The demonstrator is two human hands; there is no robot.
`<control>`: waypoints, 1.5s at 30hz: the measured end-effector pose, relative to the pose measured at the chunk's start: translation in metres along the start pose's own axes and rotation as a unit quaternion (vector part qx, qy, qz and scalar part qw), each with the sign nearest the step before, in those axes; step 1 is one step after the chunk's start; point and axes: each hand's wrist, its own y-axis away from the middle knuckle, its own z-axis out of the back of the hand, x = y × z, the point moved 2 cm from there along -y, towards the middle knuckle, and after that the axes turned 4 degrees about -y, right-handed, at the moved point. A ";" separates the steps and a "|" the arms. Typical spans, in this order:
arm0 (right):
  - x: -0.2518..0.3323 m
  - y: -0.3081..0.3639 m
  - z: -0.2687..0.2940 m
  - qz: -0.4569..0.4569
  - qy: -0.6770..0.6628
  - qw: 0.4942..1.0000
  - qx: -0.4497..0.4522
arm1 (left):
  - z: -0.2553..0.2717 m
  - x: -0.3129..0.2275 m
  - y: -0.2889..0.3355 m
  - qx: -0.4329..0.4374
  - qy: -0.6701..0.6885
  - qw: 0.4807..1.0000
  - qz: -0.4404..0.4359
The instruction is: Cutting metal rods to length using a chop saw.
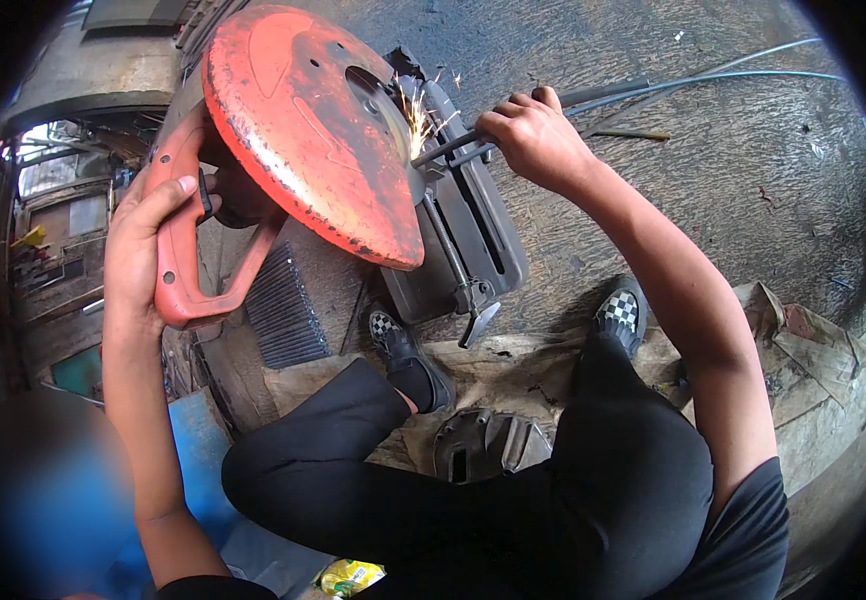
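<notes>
My left hand (143, 245) grips the orange handle (178, 270) of a chop saw, whose big orange blade guard (308, 130) is tilted down over the saw's grey base (483, 230). Sparks (418, 105) fly where the blade meets a thin dark metal rod (603, 95). My right hand (528, 135) is closed on that rod just right of the guard, holding it across the base. The blade itself is hidden under the guard.
Long thin rods and a cable (743, 75) lie on the grey floor at the upper right. My legs in black trousers and checkered shoes (623, 315) rest on cardboard (803, 350). A dark metal part (488, 445) lies between my feet. Cluttered shelves (48, 260) stand at left.
</notes>
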 end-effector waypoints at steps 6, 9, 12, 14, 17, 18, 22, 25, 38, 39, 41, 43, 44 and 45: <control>0.004 0.023 0.019 -0.025 -0.071 0.993 0.092 | 0.004 0.009 -0.005 -0.021 0.028 0.999 -0.002; 0.011 0.040 0.057 -0.134 -0.249 0.957 0.055 | 0.007 0.020 -0.008 -0.004 0.086 0.995 -0.039; 0.030 0.054 0.104 -0.285 -0.313 0.905 0.032 | 0.007 0.027 -0.012 -0.021 0.101 0.994 -0.043; 0.051 0.053 0.138 -0.285 -0.350 0.892 0.007 | 0.005 0.025 -0.012 -0.056 0.084 0.994 -0.045; 0.095 0.037 0.181 -0.252 -0.414 0.874 -0.003 | -0.001 0.014 0.007 -0.268 -0.088 0.954 -0.102; 0.111 0.028 0.193 -0.240 -0.438 0.866 -0.002 | -0.003 0.006 0.016 -0.291 -0.071 0.939 -0.169; 0.174 0.002 0.225 -0.178 -0.511 0.841 0.003 | -0.022 -0.013 0.084 -0.151 -0.103 0.896 -0.405; 0.214 -0.010 0.232 -0.145 -0.515 0.845 0.020 | -0.038 -0.016 0.126 0.145 0.207 0.927 -0.277; 0.294 -0.048 0.217 -0.118 -0.602 0.789 0.039 | -0.005 -0.013 0.154 0.102 0.394 0.844 -0.349; 0.298 -0.053 0.218 -0.115 -0.593 0.796 0.036 | -0.004 -0.010 0.153 0.100 0.396 0.844 -0.348; 0.306 -0.063 0.219 -0.168 -0.520 0.837 0.038 | 0.000 -0.007 0.148 0.071 0.359 0.862 -0.351; 0.323 -0.072 0.228 -0.012 -0.300 0.948 -0.105 | 0.007 -0.003 0.140 -0.011 0.347 0.876 -0.335; 0.336 -0.074 0.231 0.081 -0.033 0.969 -0.229 | 0.010 -0.001 0.137 -0.072 0.340 0.889 -0.298; 0.346 -0.071 0.229 0.097 -0.041 0.966 -0.238 | 0.017 0.000 0.132 -0.138 0.374 0.870 -0.290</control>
